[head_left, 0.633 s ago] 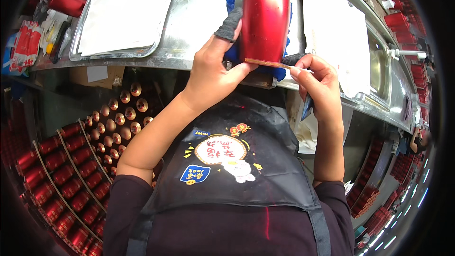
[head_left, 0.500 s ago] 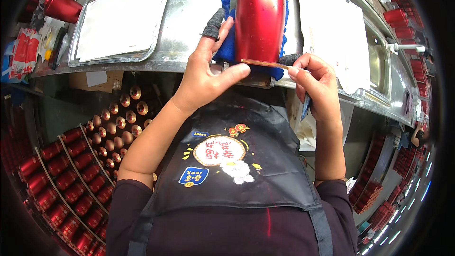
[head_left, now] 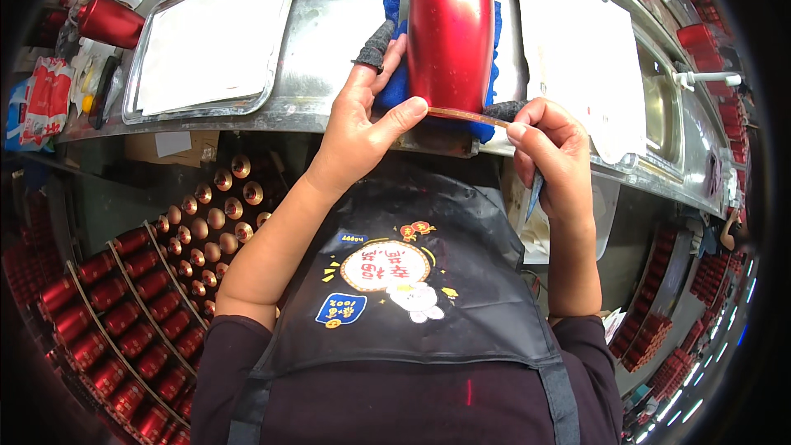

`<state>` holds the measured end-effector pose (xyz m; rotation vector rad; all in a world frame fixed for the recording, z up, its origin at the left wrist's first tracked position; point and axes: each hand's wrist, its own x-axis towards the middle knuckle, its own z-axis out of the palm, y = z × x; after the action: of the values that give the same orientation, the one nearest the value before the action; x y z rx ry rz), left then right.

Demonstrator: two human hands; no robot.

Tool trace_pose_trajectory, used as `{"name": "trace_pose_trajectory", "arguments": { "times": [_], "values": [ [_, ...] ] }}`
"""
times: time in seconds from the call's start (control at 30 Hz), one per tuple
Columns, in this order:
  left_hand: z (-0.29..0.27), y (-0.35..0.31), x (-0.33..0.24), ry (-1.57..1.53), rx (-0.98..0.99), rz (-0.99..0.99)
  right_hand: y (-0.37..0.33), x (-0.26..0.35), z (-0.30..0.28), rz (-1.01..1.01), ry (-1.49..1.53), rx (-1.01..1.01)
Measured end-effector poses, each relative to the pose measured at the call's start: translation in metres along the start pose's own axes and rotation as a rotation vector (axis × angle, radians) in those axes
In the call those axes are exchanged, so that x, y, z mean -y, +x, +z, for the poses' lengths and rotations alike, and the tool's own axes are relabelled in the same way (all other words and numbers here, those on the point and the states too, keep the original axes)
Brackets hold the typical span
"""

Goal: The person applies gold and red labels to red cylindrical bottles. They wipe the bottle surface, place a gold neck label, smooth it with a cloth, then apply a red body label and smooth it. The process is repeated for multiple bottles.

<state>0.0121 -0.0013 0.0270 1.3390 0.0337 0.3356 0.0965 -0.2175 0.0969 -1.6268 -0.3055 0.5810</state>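
Observation:
A glossy red metal vessel point(head_left: 451, 33) lies on its side, its near end toward me, on a blue cloth point(head_left: 392, 86). Along its near rim runs a thin gold-coloured strip point(head_left: 465, 115). My right hand point(head_left: 554, 148) pinches the strip's right end between thumb and fingers. A bluish pointed tool point(head_left: 535, 194) sticks down out of the same hand; its upper part is hidden. My left hand point(head_left: 356, 128) has its fingers stretched beside the vessel's left side, the thumb tip at the strip's left end. Dark finger covers wrap a finger on each hand.
On the metal bench, a tray with white sheets point(head_left: 210, 41) lies left; more white paper point(head_left: 581, 58) lies right, beside a sink basin point(head_left: 655, 107). Another red vessel point(head_left: 109, 22) is far left. Racked red vessels point(head_left: 124, 354) and gold-rimmed round pieces point(head_left: 216, 218) stand below at left.
My left thumb has moved slightly left and up onto the strip's end. My right hand has shifted a little to the right, still pinching the strip. The vessel stays in place.

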Motion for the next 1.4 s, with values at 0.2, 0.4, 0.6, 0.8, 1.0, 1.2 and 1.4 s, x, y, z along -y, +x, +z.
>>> {"name": "trace_pose_trajectory", "arguments": {
  "times": [0.2, 0.4, 0.6, 0.8, 1.0, 1.2, 1.4],
  "values": [
    [-0.003, 0.000, -0.004, -0.145, -0.012, -0.093, 0.002, -0.001, -0.001, -0.007, 0.002, 0.018],
    [0.007, -0.001, -0.002, -0.077, -0.040, -0.024, -0.001, 0.001, 0.000, -0.010, 0.019, 0.015],
    [0.006, 0.002, 0.000, -0.059, -0.044, -0.016, 0.002, 0.000, -0.002, -0.013, 0.008, 0.022],
    [0.003, 0.003, -0.001, -0.122, -0.055, -0.036, 0.006, -0.002, -0.003, -0.020, 0.005, 0.020],
    [0.008, 0.002, -0.002, -0.151, -0.079, -0.044, 0.006, -0.002, -0.002, -0.015, 0.001, 0.019],
    [0.009, 0.000, -0.005, -0.036, -0.039, -0.039, 0.007, -0.003, -0.002, -0.027, -0.007, 0.014],
    [0.010, 0.003, 0.003, 0.034, -0.083, 0.032, 0.010, -0.005, -0.003, -0.018, -0.015, 0.004]
  ]
}}
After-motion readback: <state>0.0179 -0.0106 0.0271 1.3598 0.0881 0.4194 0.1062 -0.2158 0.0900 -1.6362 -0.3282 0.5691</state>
